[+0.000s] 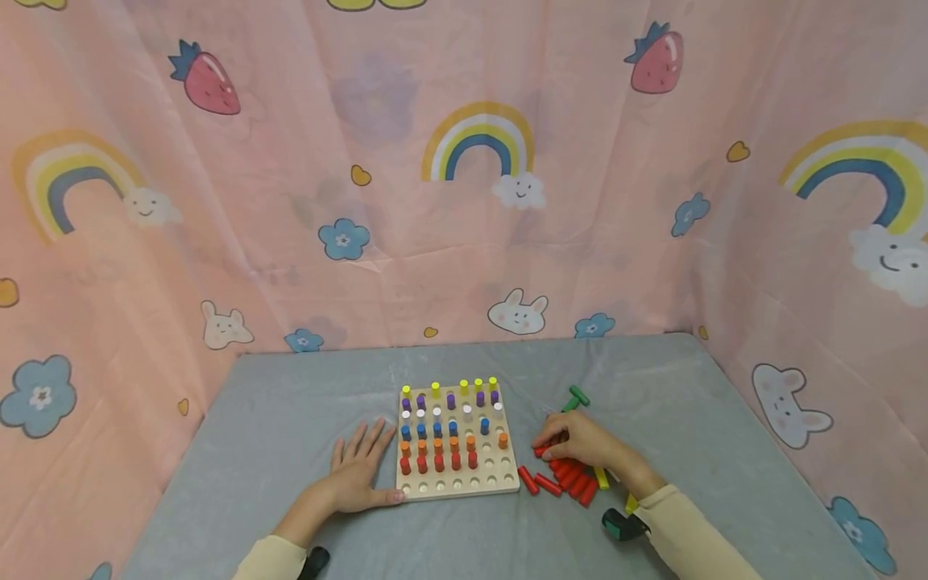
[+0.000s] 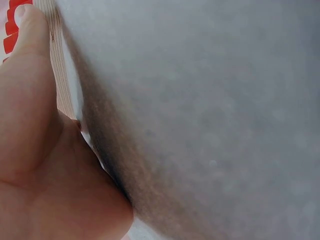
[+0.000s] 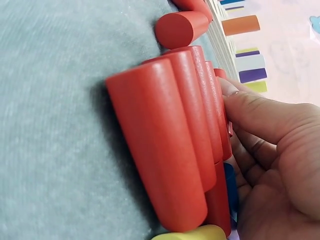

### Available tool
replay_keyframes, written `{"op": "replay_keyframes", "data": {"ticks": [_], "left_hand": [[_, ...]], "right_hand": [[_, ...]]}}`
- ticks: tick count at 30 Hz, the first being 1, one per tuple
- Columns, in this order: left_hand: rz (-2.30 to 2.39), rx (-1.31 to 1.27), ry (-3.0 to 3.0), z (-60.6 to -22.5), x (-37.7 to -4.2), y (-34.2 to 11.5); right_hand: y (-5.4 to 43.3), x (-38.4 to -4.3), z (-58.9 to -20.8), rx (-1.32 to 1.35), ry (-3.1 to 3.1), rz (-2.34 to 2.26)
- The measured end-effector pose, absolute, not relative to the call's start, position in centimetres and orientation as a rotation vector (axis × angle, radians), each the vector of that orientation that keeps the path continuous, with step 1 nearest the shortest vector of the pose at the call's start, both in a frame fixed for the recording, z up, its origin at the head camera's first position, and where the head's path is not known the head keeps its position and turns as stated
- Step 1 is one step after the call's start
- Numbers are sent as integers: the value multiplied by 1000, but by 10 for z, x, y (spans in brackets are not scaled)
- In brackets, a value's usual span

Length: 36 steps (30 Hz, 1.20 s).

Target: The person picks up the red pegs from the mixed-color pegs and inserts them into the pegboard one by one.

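Note:
A wooden pegboard (image 1: pixel 464 486) lies flat on the table, carrying rows of yellow, purple, white, blue, orange and red pegs. Its front row of holes is bare. My left hand (image 1: pixel 355 474) is spread beside the board's left edge, the thumb reaching the front left corner. To the right of the board, my right hand (image 1: pixel 586 441) has its thumb and fingertips around a red peg (image 1: pixel 540 453). Below that hand lies a pile of loose red pegs (image 1: pixel 573 478), seen close up as a row of red cylinders (image 3: pixel 155 145) in the right wrist view.
Two more red pegs (image 1: pixel 548 484) lie between pile and board. Green pegs (image 1: pixel 578 395) lie beyond my right hand, and a yellow peg (image 1: pixel 601 478) sits beside the pile. A grey cloth (image 1: pixel 290 419) covers the table. A pink printed curtain (image 1: pixel 406 298) stands behind it.

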<state>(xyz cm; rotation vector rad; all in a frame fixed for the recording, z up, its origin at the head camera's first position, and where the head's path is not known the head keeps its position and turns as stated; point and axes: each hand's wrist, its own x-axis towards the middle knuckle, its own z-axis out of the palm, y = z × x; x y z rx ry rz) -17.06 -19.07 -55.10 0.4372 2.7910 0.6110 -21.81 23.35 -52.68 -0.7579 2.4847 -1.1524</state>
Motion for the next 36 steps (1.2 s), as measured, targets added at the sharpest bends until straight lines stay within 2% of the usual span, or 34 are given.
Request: {"op": "replay_keyframes", "data": {"ticks": [19, 36], "left_hand": [[617, 437, 2763, -542, -169, -191], [630, 452, 2776, -546, -169, -191]], "right_hand": [[227, -213, -523, -764, 2530, -1126], [198, -194, -509, -849, 2512, -1179]]}}
